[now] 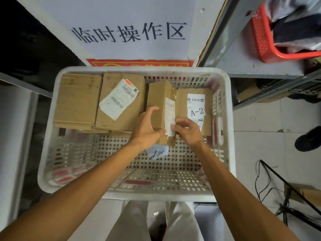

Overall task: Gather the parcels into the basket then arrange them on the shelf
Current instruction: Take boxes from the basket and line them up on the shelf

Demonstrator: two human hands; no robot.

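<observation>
A white perforated basket (50,129) stands in front of me with several cardboard parcels along its far side. My left hand (147,126) and my right hand (186,130) both grip a narrow upright cardboard parcel (159,100) with a white label, standing inside the basket. To its right lies a parcel marked A-2 (195,105). On its left lie a labelled parcel (119,100) and a plain one (78,100). A crumpled blue-grey scrap (157,152) sits on the basket floor under the held parcel.
A grey metal shelf (257,66) stands at the right and carries a red basket (264,39) of bagged items. A black stand and cables (284,197) lie on the floor at the lower right. A person's dark shoe (308,140) is at the right edge.
</observation>
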